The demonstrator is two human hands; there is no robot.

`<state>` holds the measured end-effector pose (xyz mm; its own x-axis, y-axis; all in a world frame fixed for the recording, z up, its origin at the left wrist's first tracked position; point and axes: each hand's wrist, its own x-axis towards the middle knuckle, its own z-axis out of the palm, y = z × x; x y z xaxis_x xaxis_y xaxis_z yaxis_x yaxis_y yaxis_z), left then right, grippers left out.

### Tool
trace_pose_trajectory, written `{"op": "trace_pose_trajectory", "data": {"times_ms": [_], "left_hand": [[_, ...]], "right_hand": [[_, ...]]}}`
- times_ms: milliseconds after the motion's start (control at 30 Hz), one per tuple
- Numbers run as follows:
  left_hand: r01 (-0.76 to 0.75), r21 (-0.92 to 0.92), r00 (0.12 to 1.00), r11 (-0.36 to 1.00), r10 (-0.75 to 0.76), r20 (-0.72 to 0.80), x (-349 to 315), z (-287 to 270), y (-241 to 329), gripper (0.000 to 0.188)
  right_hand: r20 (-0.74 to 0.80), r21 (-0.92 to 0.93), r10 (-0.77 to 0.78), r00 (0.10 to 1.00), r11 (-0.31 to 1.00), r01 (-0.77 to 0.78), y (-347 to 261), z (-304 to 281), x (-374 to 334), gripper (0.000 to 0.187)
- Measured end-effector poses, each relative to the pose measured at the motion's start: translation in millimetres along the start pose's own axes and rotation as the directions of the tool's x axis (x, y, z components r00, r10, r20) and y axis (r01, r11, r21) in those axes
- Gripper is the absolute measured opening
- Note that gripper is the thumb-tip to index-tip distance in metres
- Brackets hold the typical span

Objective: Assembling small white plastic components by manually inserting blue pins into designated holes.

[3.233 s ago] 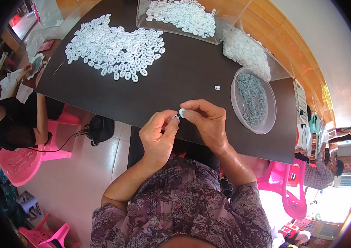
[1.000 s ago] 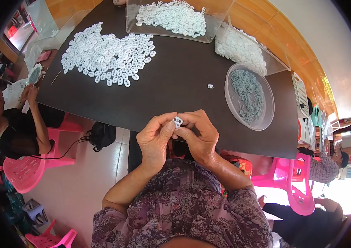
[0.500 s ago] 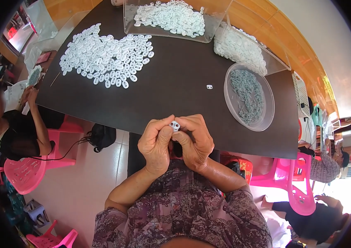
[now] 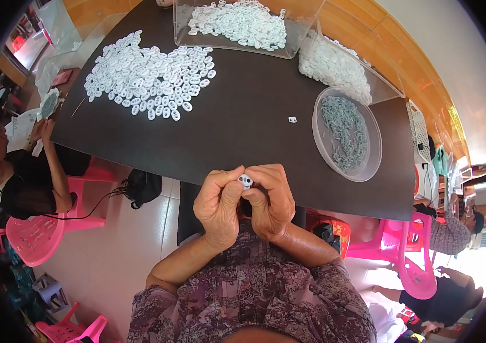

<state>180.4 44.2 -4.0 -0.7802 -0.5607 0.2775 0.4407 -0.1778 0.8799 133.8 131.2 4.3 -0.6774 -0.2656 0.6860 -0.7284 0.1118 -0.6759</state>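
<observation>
Between the fingertips of my left hand (image 4: pixel 217 208) and my right hand (image 4: pixel 273 200) is a small white plastic piece with two dark holes (image 4: pixel 245 182). Both hands pinch it, thumbs on the near side, just over the table's front edge. My fingers cover its sides. A lone white piece (image 4: pixel 292 120) of a similar kind lies on the dark table (image 4: pixel 243 97), beyond my right hand. Off to the right stands a round see-through tub (image 4: pixel 375 143) holding a heap of small grey-green bits (image 4: pixel 343 132), too fine to make out singly.
A spread pile of white two-holed oval pieces (image 4: pixel 151 80) covers the table's far left. Two see-through bins (image 4: pixel 237 50) (image 4: pixel 389 91) with more white pieces stand at the back. At the left, a person (image 4: pixel 31 177) works by the table. Pink chairs (image 4: pixel 394 251) (image 4: pixel 37 240) stand on both sides.
Both hands still pinch the white piece; it has shifted slightly down and seems a little turned. The whole view has moved slightly. The person at the left has turned their head.
</observation>
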Motion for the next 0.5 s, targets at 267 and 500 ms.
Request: {"op": "trace_pose_trajectory", "data": {"times_ms": [267,500], "left_hand": [[-0.197,0.110,0.978,0.974,0.203,-0.040,-3,-2,-14,0.023],[-0.158,0.127,0.986,0.979,0.164,-0.041,-2,0,-18,0.021]], "right_hand": [[-0.013,-0.028,-0.083,0.996,0.996,0.083,-2,4,-1,0.025],[-0.015,-0.057,-0.103,0.995,0.993,0.102,6,7,-3,0.024]]}}
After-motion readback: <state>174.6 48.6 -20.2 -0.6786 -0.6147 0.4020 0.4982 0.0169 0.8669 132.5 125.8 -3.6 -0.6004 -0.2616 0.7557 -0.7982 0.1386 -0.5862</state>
